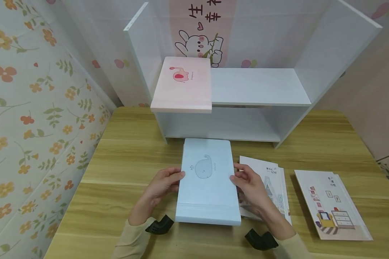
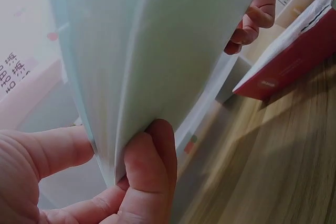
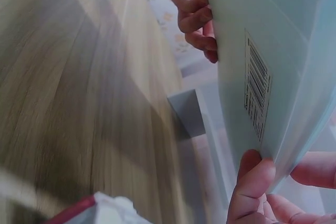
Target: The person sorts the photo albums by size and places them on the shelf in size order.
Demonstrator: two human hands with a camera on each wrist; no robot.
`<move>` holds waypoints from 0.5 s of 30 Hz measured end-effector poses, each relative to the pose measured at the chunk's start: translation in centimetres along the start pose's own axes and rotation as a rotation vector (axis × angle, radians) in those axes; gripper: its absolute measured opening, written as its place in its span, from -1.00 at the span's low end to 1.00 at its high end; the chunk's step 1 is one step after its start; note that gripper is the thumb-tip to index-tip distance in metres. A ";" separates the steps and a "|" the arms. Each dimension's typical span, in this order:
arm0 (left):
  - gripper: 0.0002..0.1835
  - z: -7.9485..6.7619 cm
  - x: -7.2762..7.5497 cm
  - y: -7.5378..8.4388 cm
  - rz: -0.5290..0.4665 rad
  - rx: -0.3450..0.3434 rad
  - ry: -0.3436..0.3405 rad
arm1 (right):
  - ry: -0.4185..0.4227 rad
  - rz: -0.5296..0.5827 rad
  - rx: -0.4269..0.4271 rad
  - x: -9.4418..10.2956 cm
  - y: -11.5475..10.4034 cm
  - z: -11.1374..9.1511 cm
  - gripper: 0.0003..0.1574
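Both hands hold a light blue notebook [image 1: 205, 194] with a whale drawing on its cover, raised off the table in front of the shelf. My left hand [image 1: 163, 185] pinches its left edge, thumb on top and fingers beneath. On the opposite edge, my right hand [image 1: 251, 185] grips it the same way. A barcode label [image 3: 257, 85] shows on its underside in the right wrist view. A pink notebook [image 1: 188, 86] with an elephant drawing lies flat on the left of the upper board, its front end at the board's edge.
A white two-level shelf [image 1: 259, 86] stands at the back of the wooden table [image 1: 126, 144]. Beside my right hand lie white illustrated books [image 1: 272, 180], partly covered by that hand. More such books [image 1: 330, 208] lie farther right. A floral curtain [image 1: 35, 126] hangs at left.
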State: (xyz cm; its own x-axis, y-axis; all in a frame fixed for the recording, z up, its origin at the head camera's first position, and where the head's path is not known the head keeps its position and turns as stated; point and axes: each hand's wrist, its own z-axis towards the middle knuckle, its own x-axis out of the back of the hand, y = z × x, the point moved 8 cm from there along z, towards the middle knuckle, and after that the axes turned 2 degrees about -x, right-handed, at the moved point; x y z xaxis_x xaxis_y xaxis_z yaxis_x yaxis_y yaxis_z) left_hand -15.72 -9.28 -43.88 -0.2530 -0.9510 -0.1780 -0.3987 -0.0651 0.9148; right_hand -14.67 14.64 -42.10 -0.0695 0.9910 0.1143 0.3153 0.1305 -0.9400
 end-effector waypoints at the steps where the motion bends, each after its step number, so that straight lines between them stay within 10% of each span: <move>1: -0.59 0.0 -0.1 0.0 0.001 0.000 -0.004 | 0.002 -0.004 0.001 0.1 0.0 -0.1 -0.47; 15: -0.59 0.3 -2.0 0.3 0.027 -0.016 -0.044 | -0.004 0.031 0.036 1.8 -0.2 -1.1 -0.45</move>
State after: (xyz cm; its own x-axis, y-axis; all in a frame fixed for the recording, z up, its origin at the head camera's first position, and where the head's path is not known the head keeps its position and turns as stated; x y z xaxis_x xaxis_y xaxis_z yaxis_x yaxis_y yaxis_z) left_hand -15.58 -7.27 -43.36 -0.3023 -0.9381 -0.1690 -0.3768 -0.0452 0.9252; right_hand -13.80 16.40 -41.35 -0.0638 0.9945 0.0834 0.2833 0.0982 -0.9540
